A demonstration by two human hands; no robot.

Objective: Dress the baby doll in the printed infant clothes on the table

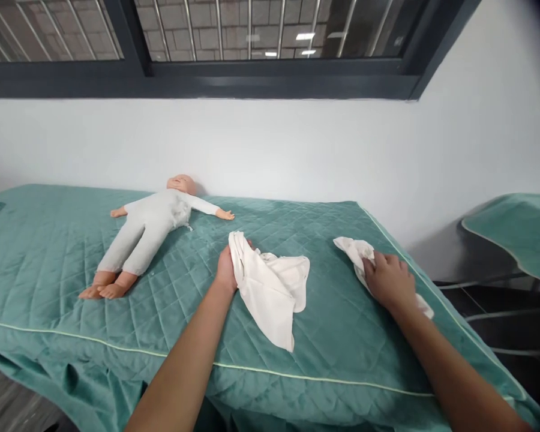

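Left hand point(227, 268): closed on white cloth point(266, 294), rumpled, right of doll point(150, 211). Right hand point(390, 279): gripping second cloth point(351, 249), bunched, over green bedspread point(324, 345). Both cloths off doll, neither smoothed flat. Doll: lying on back.

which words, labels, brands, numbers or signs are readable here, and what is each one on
No readable text: none shows on the left white cloth, the right white cloth, the doll or the green cover.
Too small and blurred to tell: a pale spot at the window's right side.
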